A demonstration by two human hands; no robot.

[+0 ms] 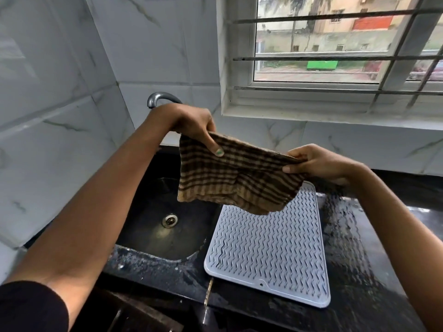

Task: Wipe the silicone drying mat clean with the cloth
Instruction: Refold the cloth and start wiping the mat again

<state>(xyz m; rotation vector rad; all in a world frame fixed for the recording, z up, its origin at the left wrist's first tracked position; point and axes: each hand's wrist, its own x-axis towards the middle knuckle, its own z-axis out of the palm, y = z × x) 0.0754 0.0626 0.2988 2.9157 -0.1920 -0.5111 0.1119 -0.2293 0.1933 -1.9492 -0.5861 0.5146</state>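
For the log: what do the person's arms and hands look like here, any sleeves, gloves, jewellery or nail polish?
Both forearms are bare. The left arm shows a dark sleeve pushed up near the elbow; no sleeve shows on the right arm. The left hand and right hand wear no gloves, and no rings, watch or bracelets are visible. The left thumbnail carries green polish.

Cloth (230,178): brown and tan, dark-striped check. Drying mat (268,248): pale grey, wavy ridged. Sink (153,231), counter (354,271): black. Tiles (60,104): white, grey-veined.
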